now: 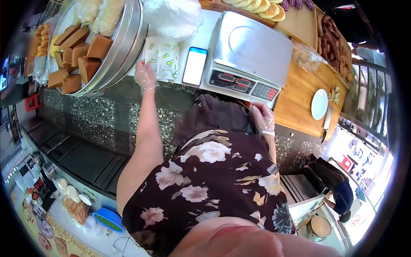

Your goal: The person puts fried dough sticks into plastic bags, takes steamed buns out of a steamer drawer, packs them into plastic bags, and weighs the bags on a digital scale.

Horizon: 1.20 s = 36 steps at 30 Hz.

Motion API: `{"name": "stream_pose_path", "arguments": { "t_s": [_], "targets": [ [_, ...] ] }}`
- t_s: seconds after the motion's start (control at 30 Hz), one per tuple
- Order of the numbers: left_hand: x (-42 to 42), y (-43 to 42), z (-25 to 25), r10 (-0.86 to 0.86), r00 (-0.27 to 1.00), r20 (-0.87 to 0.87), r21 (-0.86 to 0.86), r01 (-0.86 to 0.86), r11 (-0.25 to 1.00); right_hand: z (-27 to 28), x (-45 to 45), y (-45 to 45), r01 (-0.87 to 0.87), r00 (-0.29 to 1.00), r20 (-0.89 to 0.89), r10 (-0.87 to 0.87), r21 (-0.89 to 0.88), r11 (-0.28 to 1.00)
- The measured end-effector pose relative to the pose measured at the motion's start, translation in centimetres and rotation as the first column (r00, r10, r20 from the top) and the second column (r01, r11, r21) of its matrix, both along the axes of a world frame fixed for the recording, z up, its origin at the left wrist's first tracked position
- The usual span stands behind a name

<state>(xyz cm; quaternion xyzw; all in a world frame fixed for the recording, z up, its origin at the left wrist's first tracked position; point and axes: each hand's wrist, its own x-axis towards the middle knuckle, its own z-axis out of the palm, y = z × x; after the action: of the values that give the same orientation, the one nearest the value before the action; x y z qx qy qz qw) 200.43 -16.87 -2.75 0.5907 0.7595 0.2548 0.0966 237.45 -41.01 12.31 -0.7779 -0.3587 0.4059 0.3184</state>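
My left hand (145, 78), in a clear plastic glove, is at the near left edge of the counter. Its fingers are closed at the side of a white paper bag (162, 58) with green print, one of a few lying flat. My right hand (262, 118), gloved too, is curled in front of the digital scale (251, 49); whatever its fingers hold, if anything, is hidden. A phone (195, 65) with a bright screen lies between the bags and the scale. The scale's metal plate is bare, and its red displays are lit.
Left stands a large round metal steamer (128, 47) with brown cake blocks (89, 68). Behind the bags is a heap of clear plastic bags (171, 17). A white plate (319, 104) and a knife (327, 119) lie on the wooden board at right. A person (342, 188) bends at lower right.
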Motion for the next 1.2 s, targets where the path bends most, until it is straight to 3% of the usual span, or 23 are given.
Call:
{"name": "stream_pose_path", "arguments": {
  "t_s": [0.1,0.17,0.2,0.37,0.43,0.47,0.6,0.67,0.77,0.87,1.0,1.07,1.2],
  "targets": [
    [1.2,-0.1,0.8,0.032,1.000,-0.001,0.009,-0.031,0.999,-0.6,0.3,-0.5,0.045,0.998,-0.050,-0.045,-0.003,0.999],
    [2.6,-0.8,1.8,-0.131,0.925,-0.358,0.170,0.203,0.964,-1.1,0.5,-0.9,0.055,0.997,-0.058,-0.055,0.005,0.998],
    [3.2,-0.7,1.6,-0.238,0.926,-0.292,0.102,0.277,0.955,-1.3,0.5,-1.0,0.054,0.998,-0.040,-0.054,0.013,0.998],
    [7.1,-0.4,0.6,-0.325,0.911,-0.252,0.076,0.354,0.932,-0.7,0.0,-0.9,0.056,0.997,-0.049,-0.054,0.041,0.998],
    [7.7,0.3,0.1,-0.424,0.901,-0.097,0.096,0.432,0.897,-0.8,0.0,-1.2,0.055,0.998,-0.034,-0.054,0.042,0.998],
    [7.9,0.4,-0.2,-0.403,0.915,0.010,0.109,0.400,0.910,-0.5,-0.1,-1.1,0.059,0.998,-0.032,-0.057,0.044,0.997],
    [7.2,1.1,-2.7,-0.391,0.919,0.054,0.115,0.383,0.916,0.2,0.0,-1.2,0.070,0.997,0.015,-0.071,0.071,0.995],
    [7.2,1.0,-3.0,-0.426,0.901,-0.082,0.124,0.433,0.893,-0.8,0.3,-1.8,0.124,0.992,-0.026,-0.123,0.052,0.991],
    [7.3,1.5,-2.9,-0.405,0.908,-0.108,0.138,0.417,0.898,-0.4,0.2,-1.6,0.125,0.992,-0.015,-0.124,0.060,0.990],
    [7.4,3.1,-3.2,-0.315,0.949,-0.025,0.026,0.316,0.948,0.0,0.0,-1.3,0.084,0.995,0.041,-0.088,0.087,0.993],
    [9.2,2.9,-0.8,-0.266,0.964,-0.008,0.028,0.267,0.963,-0.2,0.0,-1.2,0.076,0.995,0.049,-0.081,0.098,0.992],
    [9.6,2.8,-1.0,-0.366,0.894,-0.257,-0.018,0.374,0.927,-0.4,0.0,-0.9,0.081,0.995,0.042,-0.085,0.091,0.993],
    [9.7,2.4,-2.2,-0.377,0.862,-0.339,-0.052,0.383,0.922,-0.2,0.0,-0.3,0.027,0.994,0.098,-0.037,0.103,0.994]
  ]
}}
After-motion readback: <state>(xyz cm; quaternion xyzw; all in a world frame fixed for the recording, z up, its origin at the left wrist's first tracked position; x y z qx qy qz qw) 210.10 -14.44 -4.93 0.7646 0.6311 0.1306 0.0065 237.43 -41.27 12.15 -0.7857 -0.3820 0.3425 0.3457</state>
